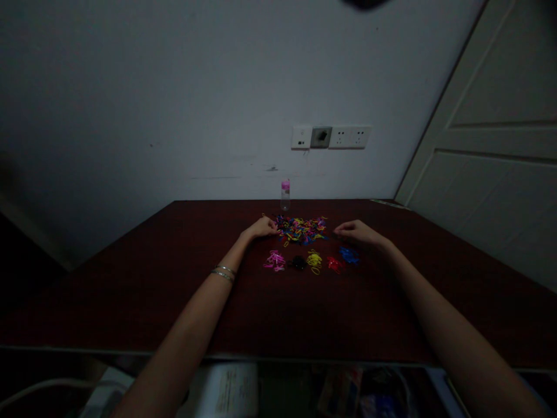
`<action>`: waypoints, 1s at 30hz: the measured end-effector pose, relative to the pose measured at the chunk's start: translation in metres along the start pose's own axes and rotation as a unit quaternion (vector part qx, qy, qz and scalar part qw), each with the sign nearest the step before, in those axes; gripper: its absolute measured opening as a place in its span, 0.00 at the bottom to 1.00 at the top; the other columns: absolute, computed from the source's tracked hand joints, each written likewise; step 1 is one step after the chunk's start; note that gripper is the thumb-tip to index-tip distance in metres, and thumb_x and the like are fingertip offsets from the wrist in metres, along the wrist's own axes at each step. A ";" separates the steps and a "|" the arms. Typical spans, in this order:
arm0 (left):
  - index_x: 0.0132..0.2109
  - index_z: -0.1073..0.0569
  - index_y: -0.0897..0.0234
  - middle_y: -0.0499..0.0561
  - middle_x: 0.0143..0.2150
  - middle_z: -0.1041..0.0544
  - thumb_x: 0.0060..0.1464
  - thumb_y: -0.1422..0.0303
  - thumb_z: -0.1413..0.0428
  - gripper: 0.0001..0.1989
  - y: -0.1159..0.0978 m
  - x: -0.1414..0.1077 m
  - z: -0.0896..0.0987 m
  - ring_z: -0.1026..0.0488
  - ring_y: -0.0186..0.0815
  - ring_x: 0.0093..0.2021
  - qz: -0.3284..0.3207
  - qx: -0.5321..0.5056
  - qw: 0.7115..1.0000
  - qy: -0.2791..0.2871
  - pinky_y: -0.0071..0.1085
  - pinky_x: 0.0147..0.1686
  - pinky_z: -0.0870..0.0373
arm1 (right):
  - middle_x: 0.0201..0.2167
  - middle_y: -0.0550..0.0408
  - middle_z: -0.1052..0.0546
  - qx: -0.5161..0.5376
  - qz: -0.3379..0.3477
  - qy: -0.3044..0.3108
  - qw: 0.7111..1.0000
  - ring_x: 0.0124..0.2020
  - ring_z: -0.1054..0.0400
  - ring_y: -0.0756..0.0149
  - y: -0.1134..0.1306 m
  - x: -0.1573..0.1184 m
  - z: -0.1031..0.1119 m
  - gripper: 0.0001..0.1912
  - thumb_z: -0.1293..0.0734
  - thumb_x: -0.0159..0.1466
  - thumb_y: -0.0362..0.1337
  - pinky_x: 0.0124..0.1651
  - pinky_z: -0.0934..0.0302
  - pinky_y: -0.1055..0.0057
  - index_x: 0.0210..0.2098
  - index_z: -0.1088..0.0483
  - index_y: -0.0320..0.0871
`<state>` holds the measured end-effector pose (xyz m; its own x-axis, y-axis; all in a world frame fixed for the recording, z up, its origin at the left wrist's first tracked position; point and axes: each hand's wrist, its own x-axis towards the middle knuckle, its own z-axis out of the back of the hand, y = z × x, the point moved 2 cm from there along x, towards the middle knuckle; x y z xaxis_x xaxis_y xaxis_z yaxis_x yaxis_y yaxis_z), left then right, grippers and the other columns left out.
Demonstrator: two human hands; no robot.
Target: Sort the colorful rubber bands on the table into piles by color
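Observation:
A mixed heap of small coloured rubber bands lies on the dark red table. My left hand rests at the heap's left edge, its fingers curled closed; what they hold, if anything, is too small to see. Right of the heap, my right hand has its fingertips pinched together, and I cannot make out anything between them. In front of the heap are separate piles: pink bands, black bands, yellow bands, red bands and blue bands, the last nearest my right hand.
A clear bottle with a pink cap stands behind the heap, near the wall. Sockets are set in the wall above the table. A white door is at the right. Boxes and other items sit below the table's front edge.

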<state>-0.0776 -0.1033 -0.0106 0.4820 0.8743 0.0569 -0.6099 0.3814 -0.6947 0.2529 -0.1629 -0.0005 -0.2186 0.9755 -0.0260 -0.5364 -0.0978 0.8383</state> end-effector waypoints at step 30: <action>0.25 0.24 0.67 0.46 0.20 0.28 0.37 0.77 0.43 0.05 -0.114 -0.013 -0.061 0.35 0.27 0.22 -0.111 0.045 0.965 0.232 0.23 0.24 0.42 | 0.20 0.55 0.29 -0.045 0.037 -0.026 0.998 0.18 0.42 0.74 -0.009 0.009 -0.010 0.15 0.35 0.50 0.40 0.20 0.48 0.76 0.34 0.29 0.36</action>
<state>0.0244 -0.1762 0.0243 0.8240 0.5478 -0.1449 -0.5019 0.5870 -0.6353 0.2474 -0.1553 -0.0138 -0.2201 0.9734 0.0644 -0.5925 -0.1858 0.7839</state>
